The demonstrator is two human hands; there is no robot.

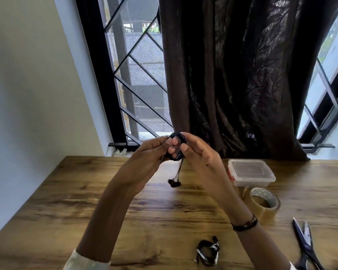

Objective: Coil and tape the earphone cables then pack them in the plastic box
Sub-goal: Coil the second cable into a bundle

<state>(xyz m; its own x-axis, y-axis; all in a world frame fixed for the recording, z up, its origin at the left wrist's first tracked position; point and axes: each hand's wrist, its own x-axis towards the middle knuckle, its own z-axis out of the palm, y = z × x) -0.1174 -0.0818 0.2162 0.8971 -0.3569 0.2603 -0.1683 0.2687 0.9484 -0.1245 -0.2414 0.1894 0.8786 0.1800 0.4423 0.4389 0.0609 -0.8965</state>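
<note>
Earphone cable (177,147) coiled, held above worktop (105,201), pinched by left hand (150,158) and right hand (195,152); earbuds (174,183) dangling. Probably light, springy; best pinched across loops.

Wooden table (47,207), dark curtain (242,75) (crinkled, hanging behind it), barred window (137,75), scissors (305,244) at right

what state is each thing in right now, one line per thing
held earphone cable: coiled, untaped, earbuds dangling
left hand: gripping the coil
right hand: gripping the coil
taped earphone coil: lying on table
plastic box: lid on
tape roll: flat on table
scissors: blades slightly open
</note>
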